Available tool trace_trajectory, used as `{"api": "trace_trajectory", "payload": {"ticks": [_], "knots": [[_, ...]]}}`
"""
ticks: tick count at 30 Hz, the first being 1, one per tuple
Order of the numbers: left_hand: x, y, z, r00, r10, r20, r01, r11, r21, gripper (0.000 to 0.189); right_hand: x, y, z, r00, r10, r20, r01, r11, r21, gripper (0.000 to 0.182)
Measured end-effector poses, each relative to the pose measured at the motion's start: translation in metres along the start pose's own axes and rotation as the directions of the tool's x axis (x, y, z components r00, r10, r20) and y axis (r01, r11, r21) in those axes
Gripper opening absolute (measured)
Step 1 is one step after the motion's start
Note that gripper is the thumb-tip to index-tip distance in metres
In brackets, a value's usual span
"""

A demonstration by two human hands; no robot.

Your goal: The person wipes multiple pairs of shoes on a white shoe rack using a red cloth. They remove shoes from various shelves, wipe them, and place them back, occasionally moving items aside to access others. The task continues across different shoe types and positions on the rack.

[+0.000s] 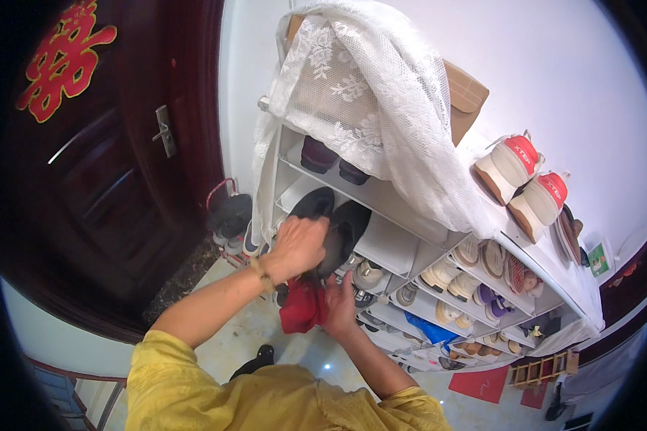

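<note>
A pair of black shoes [346, 229] rests toe-inward on an upper shelf of a white shoe rack [388, 248]. My left hand [300, 245] is at the near end of these shoes, its fingers curled down; whether it grips one is hidden. Just below, my right hand [339, 307] holds a red cloth [302, 310], with the thumb pointing up beside the shoe. Dark purple shoes [319, 155] sit one shelf higher, under a white lace cover [410, 97] draped over the rack.
White sneakers [539, 199] with red heels stand on the rack's top, near a cardboard box [466, 99]. Lower shelves hold more shoes and a blue bag [430, 327]. A dark door [113, 178] is at the left, a red-framed item [229, 213] beside it. A small wooden rack [542, 369] stands lower right.
</note>
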State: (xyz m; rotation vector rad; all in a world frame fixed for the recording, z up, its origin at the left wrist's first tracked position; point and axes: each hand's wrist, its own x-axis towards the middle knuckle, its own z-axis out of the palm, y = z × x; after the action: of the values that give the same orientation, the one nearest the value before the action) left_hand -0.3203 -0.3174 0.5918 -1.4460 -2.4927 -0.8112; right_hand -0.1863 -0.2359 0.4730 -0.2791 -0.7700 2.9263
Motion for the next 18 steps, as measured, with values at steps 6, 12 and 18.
{"api": "trace_trajectory", "payload": {"ticks": [6, 12, 18], "knots": [[0.045, -0.023, 0.022, 0.990, -0.126, 0.070, 0.128, 0.992, -0.023, 0.033, 0.031, -0.006, 0.030, 0.997, -0.052, -0.059, 0.048, 0.996, -0.070, 0.066], [0.042, -0.040, 0.027, 0.972, -0.229, -0.062, 0.157, 0.818, -0.553, 0.029, 0.053, -0.041, 0.039, 0.980, 0.003, -0.197, -0.011, 0.999, -0.039, 0.060], [-0.034, -0.073, 0.104, 0.766, -0.510, -0.392, 0.154, 0.737, -0.658, 0.053, 0.078, -0.060, 0.017, 0.954, -0.055, -0.293, 0.039, 0.997, -0.061, 0.042]]}}
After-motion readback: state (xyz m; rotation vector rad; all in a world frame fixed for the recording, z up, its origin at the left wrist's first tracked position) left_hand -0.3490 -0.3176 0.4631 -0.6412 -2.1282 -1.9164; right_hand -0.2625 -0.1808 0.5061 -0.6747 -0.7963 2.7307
